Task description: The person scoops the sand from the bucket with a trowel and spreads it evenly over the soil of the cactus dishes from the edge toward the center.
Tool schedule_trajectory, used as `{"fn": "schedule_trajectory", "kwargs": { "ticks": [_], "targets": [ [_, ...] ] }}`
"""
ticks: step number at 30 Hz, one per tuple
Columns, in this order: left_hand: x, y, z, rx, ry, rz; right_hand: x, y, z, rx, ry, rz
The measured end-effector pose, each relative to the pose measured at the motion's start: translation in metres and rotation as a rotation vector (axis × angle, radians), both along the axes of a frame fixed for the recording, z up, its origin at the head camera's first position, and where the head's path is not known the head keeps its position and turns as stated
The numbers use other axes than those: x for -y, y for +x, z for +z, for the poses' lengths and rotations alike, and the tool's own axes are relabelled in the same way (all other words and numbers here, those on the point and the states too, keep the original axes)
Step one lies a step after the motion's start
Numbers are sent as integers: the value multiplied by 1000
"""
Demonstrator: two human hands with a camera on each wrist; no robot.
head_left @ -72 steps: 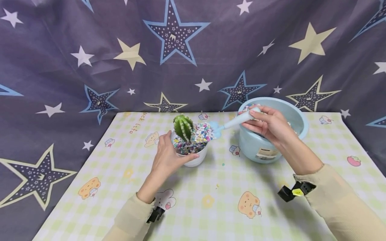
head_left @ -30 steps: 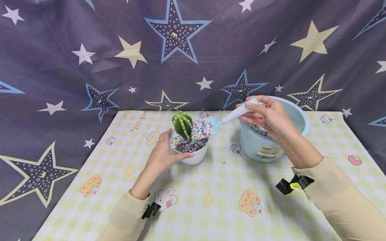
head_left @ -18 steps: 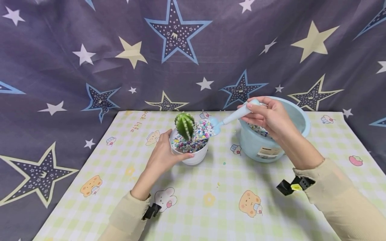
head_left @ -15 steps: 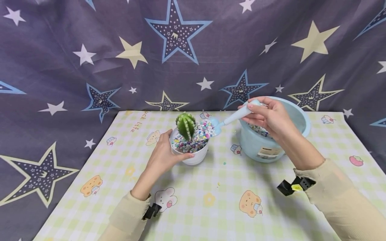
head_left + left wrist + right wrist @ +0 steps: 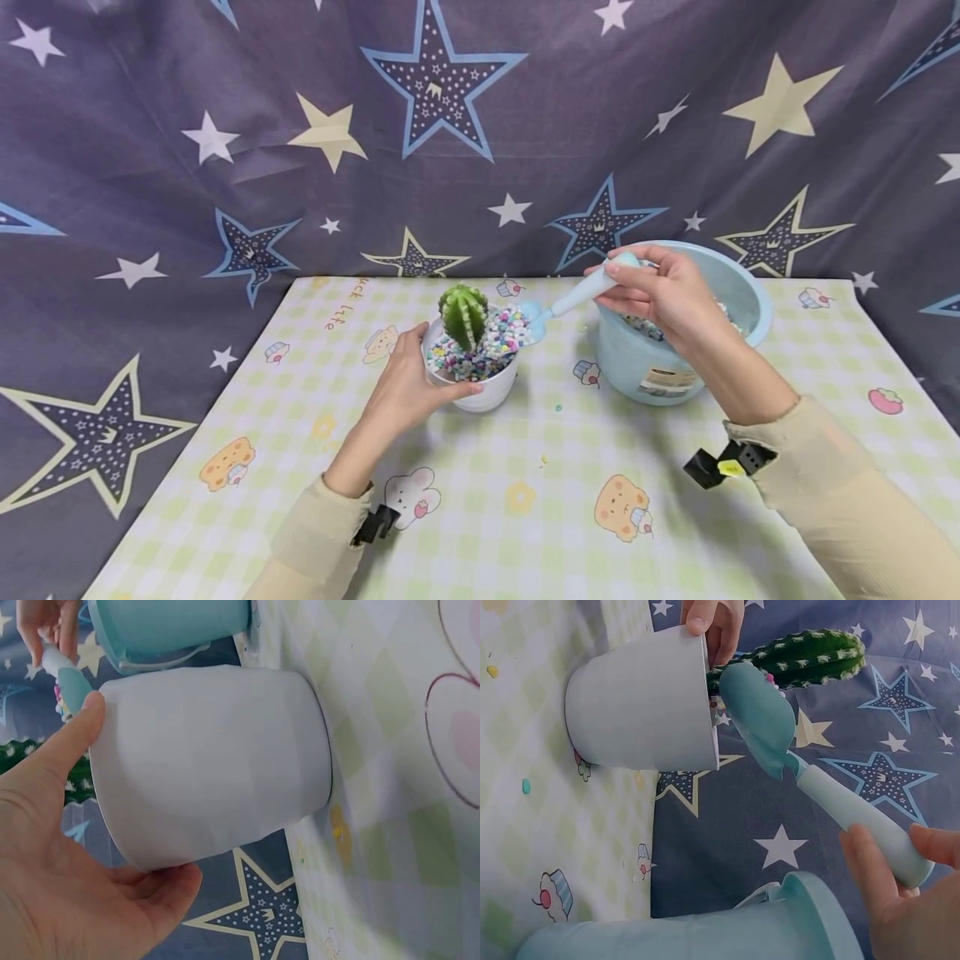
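Observation:
A green ribbed cactus (image 5: 463, 318) stands in a white plant pot (image 5: 487, 390) with small multicoloured pebbles around its base. My left hand (image 5: 408, 379) grips the pot at its rim, thumb along the near side and fingers round the far left side. In my right hand (image 5: 671, 296) is the handle of a light blue garden trowel (image 5: 581, 294), pinched near its end between thumb and fingers. The trowel's blade carries a heap of colourful pebbles (image 5: 507, 327) over the right side of the pot, beside the cactus. From the right wrist view, the blade's underside (image 5: 759, 712) shows just above the rim.
Right of the pot stands a light blue bucket (image 5: 637, 371) with more pebbles inside, partly behind my right hand. A few loose pebbles (image 5: 558, 407) lie on the checked tablecloth (image 5: 450, 533). A dark star-patterned curtain (image 5: 540, 125) hangs behind the table.
The cactus top has shifted slightly right. My right hand has lowered a little and moved slightly left, and the trowel's loaded blade has sunk closer to the pot. My left hand keeps its hold.

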State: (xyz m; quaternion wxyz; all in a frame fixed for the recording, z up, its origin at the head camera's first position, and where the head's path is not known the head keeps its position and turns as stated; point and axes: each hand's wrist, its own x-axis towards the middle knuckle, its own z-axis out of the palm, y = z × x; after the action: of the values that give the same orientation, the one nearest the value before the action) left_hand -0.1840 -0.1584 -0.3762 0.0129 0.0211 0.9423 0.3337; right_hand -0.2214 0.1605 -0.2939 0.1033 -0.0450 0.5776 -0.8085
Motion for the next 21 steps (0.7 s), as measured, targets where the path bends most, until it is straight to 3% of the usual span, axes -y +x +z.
{"fn": "schedule_trajectory", "kwargs": {
  "ticks": [7,21],
  "targets": [
    [11,-6,-1,32,45,-98,4,1,2,-13,19,0],
    [4,-5,-3,19,21,-13,9,-1,5,-78,26,-3]
  ]
}}
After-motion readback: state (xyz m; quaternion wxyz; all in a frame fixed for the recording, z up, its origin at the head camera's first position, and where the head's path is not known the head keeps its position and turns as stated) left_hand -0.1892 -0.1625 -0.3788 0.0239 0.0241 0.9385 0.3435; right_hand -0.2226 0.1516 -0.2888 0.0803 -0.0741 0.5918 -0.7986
